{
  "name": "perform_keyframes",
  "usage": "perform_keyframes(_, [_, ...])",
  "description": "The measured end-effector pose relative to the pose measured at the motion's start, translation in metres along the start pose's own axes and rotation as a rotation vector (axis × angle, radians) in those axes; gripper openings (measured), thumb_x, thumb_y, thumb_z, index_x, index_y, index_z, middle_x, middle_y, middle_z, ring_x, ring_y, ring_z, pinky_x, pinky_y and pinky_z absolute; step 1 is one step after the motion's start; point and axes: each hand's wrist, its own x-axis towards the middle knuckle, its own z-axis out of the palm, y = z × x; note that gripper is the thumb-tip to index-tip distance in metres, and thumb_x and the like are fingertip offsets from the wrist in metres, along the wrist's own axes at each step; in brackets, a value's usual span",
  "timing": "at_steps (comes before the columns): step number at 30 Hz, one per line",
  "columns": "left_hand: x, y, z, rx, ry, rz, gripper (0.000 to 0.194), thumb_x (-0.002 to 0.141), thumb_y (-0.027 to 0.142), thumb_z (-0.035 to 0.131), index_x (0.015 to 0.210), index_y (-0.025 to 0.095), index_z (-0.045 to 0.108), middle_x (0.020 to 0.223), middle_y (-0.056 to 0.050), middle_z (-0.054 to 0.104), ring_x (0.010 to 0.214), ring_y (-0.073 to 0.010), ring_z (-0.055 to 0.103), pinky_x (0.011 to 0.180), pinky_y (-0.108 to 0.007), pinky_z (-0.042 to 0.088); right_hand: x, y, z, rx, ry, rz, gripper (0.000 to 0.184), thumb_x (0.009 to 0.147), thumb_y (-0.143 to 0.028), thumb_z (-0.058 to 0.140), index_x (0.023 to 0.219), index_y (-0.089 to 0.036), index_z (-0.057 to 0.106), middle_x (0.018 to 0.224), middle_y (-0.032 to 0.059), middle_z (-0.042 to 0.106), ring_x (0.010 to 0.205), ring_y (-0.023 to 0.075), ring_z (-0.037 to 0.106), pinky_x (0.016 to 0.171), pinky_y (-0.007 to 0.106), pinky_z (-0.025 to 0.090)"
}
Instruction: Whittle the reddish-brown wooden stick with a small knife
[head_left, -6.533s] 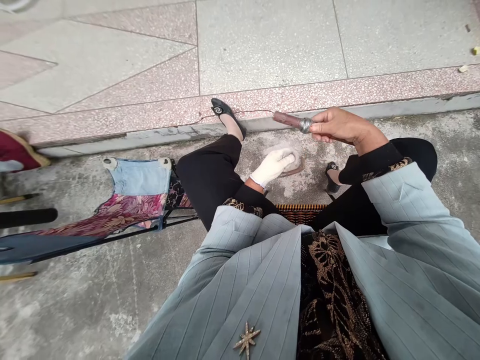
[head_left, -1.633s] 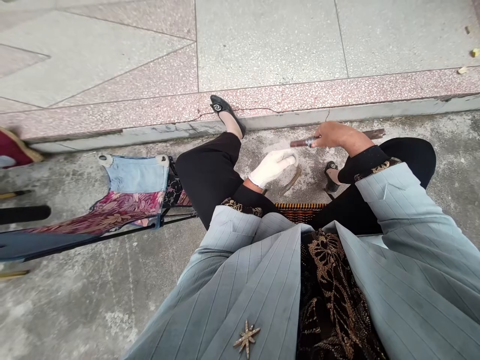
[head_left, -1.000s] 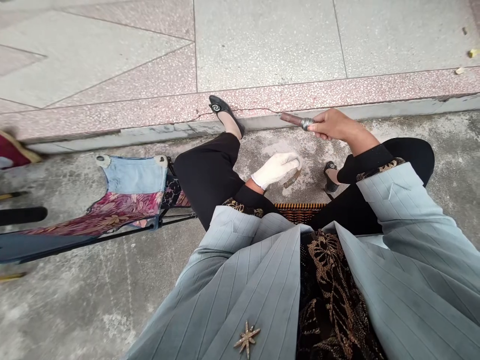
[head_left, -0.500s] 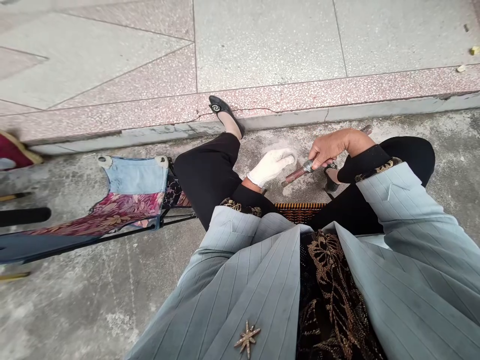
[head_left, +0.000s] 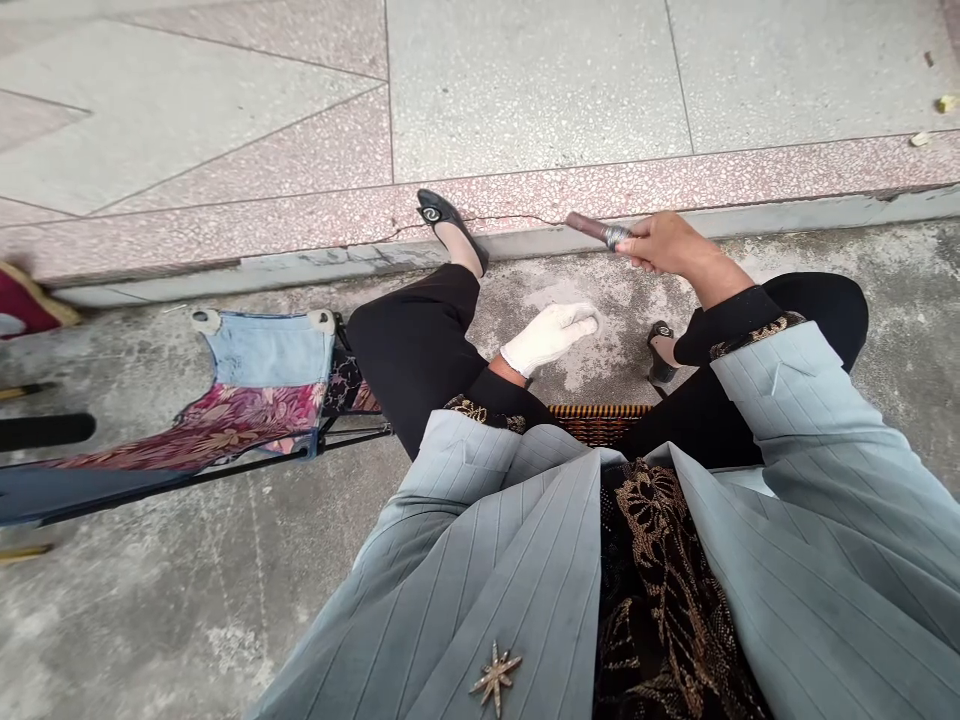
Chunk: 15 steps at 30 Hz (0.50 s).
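My left hand [head_left: 551, 335] wears a white knitted glove and hovers above the concrete between my knees. Its fingers are curled together, and whatever they may hold blends with the pale glove. My bare right hand [head_left: 667, 243] is farther forward, closed around a tool with a reddish-brown handle [head_left: 587, 228] and a silvery wound band [head_left: 616, 237]. The handle's free end points left, over the raised kerb. My fingers and palm hide the rest of the tool, so its kind does not show. The two hands are apart.
A low folding seat [head_left: 274, 350] with denim and flowered cloth stands at left. Beneath me is a woven seat [head_left: 600, 425]. The tiled step's edge [head_left: 360, 262] runs across in front, with my black shoe [head_left: 442, 212] against it. Small pale scraps [head_left: 919, 139] lie at far right.
My right hand has lifted the tool forward and away from my left hand, and its handle has swung up toward the kerb. My gloved left hand has barely shifted.
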Motion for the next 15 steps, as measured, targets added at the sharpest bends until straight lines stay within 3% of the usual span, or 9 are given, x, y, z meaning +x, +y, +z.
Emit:
perform_keyframes(5, [-0.002, 0.003, -0.003, 0.058, 0.001, -0.004, 0.032, 0.093, 0.039, 0.045, 0.086, 0.015, 0.066, 0.08, -0.001, 0.063, 0.073, -0.0134, 0.054, 0.073, -0.027, 0.041, 0.004, -0.004, 0.008, -0.541, -0.065, 0.017, 0.033, 0.089, -0.045, 0.064, 0.096, -0.014, 0.073, 0.075, 0.0081, 0.065, 0.076, 0.0217, 0.062, 0.068, 0.033, 0.044])
perform_keyframes(8, [-0.004, 0.0, -0.004, 0.074, 0.072, -0.013, 0.033, 0.093, 0.039, 0.044, 0.086, 0.015, 0.066, 0.083, -0.002, 0.064, 0.077, -0.0145, 0.056, 0.078, -0.028, 0.042, -0.001, -0.007, 0.011, -0.748, -0.267, 0.049, 0.032, 0.089, -0.044, 0.065, 0.092, -0.013, 0.073, 0.078, 0.0108, 0.067, 0.078, 0.0247, 0.064, 0.07, 0.035, 0.044])
perform_keyframes(11, [-0.004, -0.008, -0.008, 0.08, 0.183, -0.041, 0.032, 0.093, 0.038, 0.044, 0.089, 0.014, 0.067, 0.082, -0.002, 0.065, 0.077, -0.0149, 0.056, 0.078, -0.028, 0.043, -0.007, -0.007, 0.009, -0.741, -0.579, 0.065, 0.031, 0.086, -0.045, 0.068, 0.087, -0.015, 0.073, 0.073, 0.0079, 0.068, 0.07, 0.0207, 0.063, 0.069, 0.034, 0.044])
perform_keyframes(15, [-0.001, -0.018, -0.01, 0.031, 0.313, -0.088, 0.03, 0.092, 0.035, 0.046, 0.09, 0.014, 0.067, 0.082, -0.003, 0.066, 0.078, -0.0154, 0.057, 0.076, -0.028, 0.044, -0.016, -0.01, -0.001, -0.448, -0.903, -0.085, 0.037, 0.084, -0.053, 0.069, 0.094, -0.018, 0.075, 0.069, 0.0012, 0.065, 0.062, 0.0131, 0.056, 0.066, 0.028, 0.042])
